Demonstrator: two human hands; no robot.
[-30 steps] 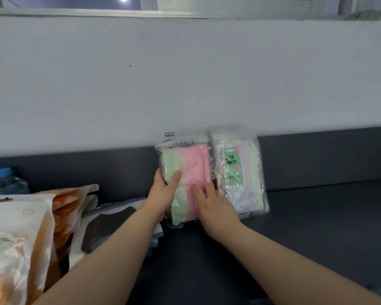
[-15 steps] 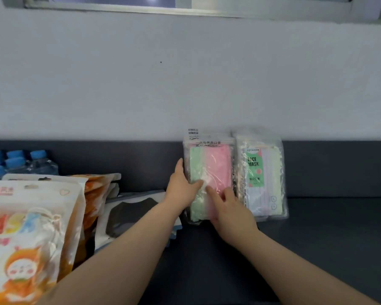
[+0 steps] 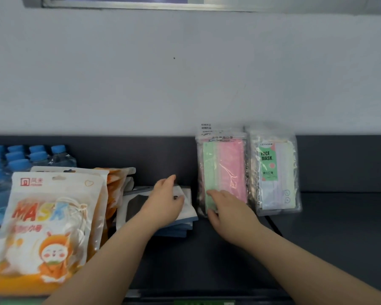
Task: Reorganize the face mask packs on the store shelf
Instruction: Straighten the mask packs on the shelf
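Packs of face masks sit along the dark shelf (image 3: pixel 339 238), seen from the head camera looking down over both forearms. Far back, right of centre, the pink-and-green pack (image 3: pixel 223 170) stands upright against the back of the shelf, its top reaching the pale wall (image 3: pixel 185 73). The FACE MASK pack (image 3: pixel 275 170) stands just beside it on the right, also upright.

The right hand (image 3: pixel 227 208) lies against the lower front of the pink-and-green pack. Its fingers are stretched out flat on the plastic and its thumb is down by the bottom edge, not closed round anything.

The left hand (image 3: pixel 166 201) rests palm down on the flat white-and-blue packs (image 3: pixel 188 208), which lie stacked on the shelf to the left of the standing pair. Its fingers are extended and loose, gripping nothing.

Further left, the orange MASK pouches (image 3: pixel 46 227) lean back in a row. Behind them are water bottles (image 3: pixel 20 155) with blue caps.
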